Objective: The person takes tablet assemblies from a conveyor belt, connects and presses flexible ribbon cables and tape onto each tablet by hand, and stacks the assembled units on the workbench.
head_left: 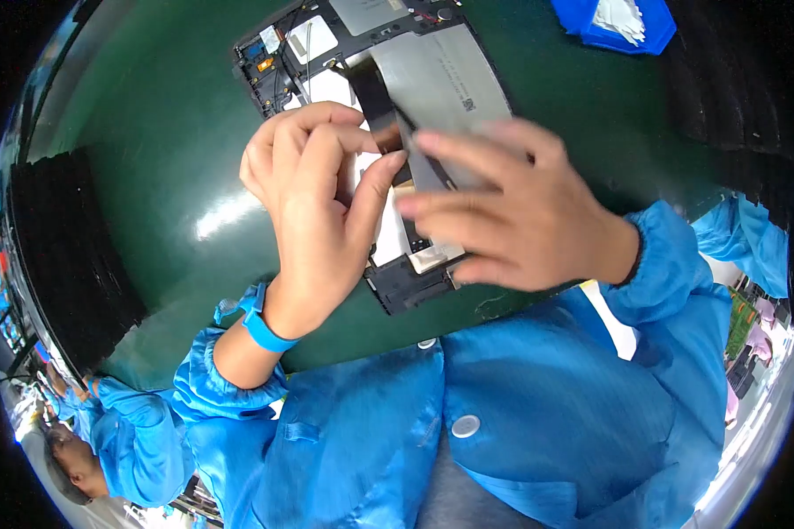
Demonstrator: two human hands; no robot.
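Two-handed now, over a flat, black-framed device (384, 37): pinching a glossy dark strip (375, 93) in the left hand (304, 189); spreading the right hand (512, 203), fingers blurred, beside it, contact impossible to tell; smooth silvery plate (457, 79) just beyond.

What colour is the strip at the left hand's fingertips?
The strip is black, with a slight sheen; it shows best in the head view.

Room L of device (445, 75); R hand (534, 216) blocks lower R; blue bin (580, 21) upper R
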